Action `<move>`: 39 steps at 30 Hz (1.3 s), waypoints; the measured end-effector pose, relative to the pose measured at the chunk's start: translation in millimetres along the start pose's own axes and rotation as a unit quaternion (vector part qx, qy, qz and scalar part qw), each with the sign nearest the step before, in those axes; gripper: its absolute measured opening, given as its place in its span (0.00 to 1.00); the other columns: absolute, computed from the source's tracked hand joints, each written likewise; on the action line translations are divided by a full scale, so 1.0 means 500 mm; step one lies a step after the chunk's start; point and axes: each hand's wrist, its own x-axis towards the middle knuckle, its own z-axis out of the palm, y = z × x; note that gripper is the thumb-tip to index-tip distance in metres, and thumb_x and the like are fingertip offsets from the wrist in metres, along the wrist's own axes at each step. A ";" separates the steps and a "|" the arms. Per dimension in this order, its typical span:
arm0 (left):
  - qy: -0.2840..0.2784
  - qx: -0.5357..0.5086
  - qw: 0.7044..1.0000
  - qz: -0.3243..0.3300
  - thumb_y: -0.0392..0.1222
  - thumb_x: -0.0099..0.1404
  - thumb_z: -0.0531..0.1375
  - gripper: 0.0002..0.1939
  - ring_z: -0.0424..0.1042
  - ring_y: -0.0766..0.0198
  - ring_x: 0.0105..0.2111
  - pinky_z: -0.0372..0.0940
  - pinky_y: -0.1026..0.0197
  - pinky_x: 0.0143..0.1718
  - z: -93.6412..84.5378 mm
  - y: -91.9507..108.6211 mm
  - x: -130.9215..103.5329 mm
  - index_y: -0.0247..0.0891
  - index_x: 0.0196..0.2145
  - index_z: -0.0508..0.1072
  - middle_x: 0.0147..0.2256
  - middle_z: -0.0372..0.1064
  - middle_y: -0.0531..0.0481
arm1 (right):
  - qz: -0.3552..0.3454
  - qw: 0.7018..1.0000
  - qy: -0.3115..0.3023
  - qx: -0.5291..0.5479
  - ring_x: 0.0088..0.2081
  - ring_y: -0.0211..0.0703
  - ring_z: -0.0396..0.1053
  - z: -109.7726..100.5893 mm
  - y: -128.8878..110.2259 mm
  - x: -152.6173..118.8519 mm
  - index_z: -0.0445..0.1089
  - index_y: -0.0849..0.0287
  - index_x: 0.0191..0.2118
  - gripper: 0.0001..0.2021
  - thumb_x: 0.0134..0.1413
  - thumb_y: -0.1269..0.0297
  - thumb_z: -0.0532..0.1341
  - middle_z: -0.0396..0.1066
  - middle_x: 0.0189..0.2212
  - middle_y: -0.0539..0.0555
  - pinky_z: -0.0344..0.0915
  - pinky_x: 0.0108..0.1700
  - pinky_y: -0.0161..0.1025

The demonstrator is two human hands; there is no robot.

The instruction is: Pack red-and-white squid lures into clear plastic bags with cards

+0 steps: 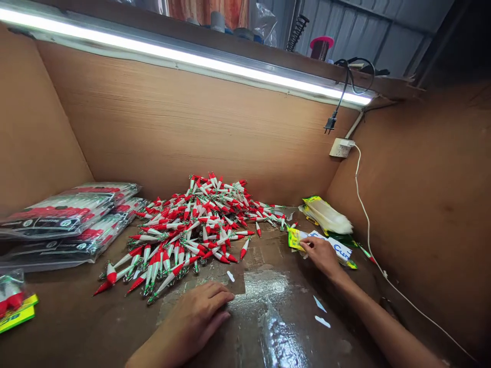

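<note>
A large heap of red-and-white squid jigs [199, 220] with green-tinted hook crowns spreads over the table. In front of the heap, my left hand [203, 312] rests on the tabletop, holding nothing, with its fingers stretched forward and thumb apart. Farther right, my right hand [320, 254] has thumb and fingertips closed on a yellow-topped packet [294, 238]. Beneath and beside that hand lies a white card with blue handwriting [340, 249]. Behind it are clear plastic bags with yellow headers [326, 213].
Filled clear packs [65, 214] are stacked at the left wall; a bagged set of jigs [15, 301] lies nearer. White scraps [322, 321] lie on the brown table [115, 337]. A black plug [330, 123] dangles, and a white cable [368, 220] runs down the right wall.
</note>
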 end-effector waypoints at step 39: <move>0.096 -0.606 0.749 -0.251 0.49 0.58 0.70 0.44 0.74 0.48 0.49 0.72 0.53 0.42 0.045 0.006 0.023 0.45 0.65 0.53 0.52 0.72 0.40 | -0.194 0.892 -0.270 0.306 0.55 0.52 0.70 0.000 -0.349 -0.095 0.60 0.52 0.67 0.32 0.62 0.43 0.58 0.69 0.59 0.57 0.67 0.54 0.44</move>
